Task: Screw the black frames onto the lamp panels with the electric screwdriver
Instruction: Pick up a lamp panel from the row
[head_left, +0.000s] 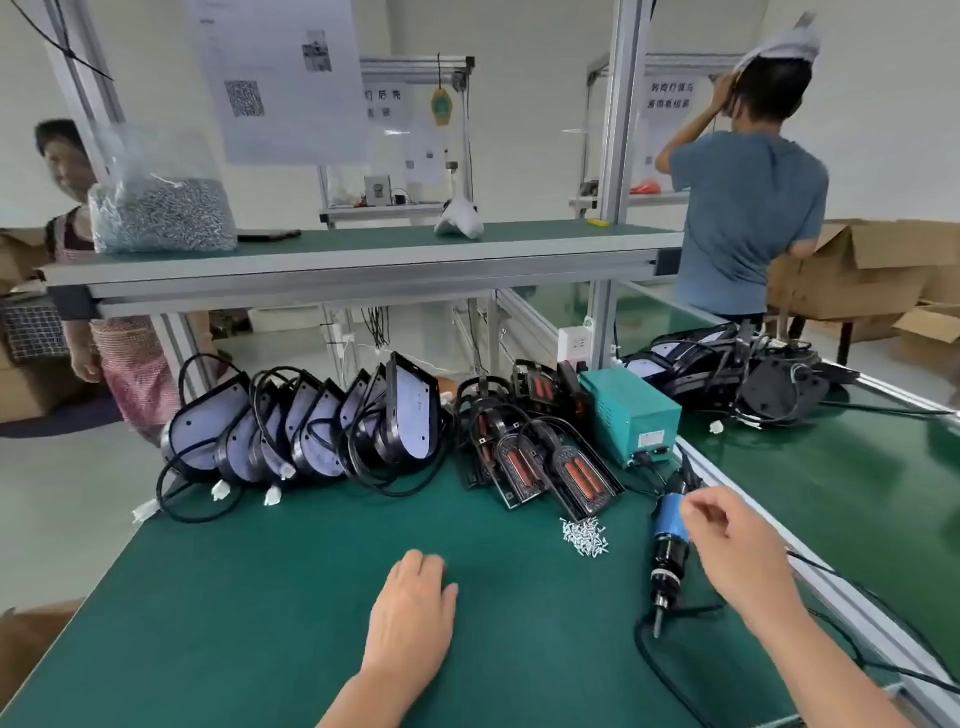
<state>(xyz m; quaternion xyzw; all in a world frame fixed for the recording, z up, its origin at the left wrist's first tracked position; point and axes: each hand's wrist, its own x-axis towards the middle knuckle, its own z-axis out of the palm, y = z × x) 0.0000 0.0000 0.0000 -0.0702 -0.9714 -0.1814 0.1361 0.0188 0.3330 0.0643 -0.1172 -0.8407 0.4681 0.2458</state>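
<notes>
The left hand (410, 613) lies flat on the green tabletop (260, 597), fingers relaxed. The right hand (737, 545) is at the blue-and-black electric screwdriver (670, 540) lying on the tabletop beside loose silver screws (584, 535). Its fingers are curled, but I cannot tell whether they grip it.

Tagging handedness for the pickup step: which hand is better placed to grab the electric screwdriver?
Right. The right hand is beside the blue collar of the electric screwdriver; the left hand rests on the green mat, farther from it.
</notes>
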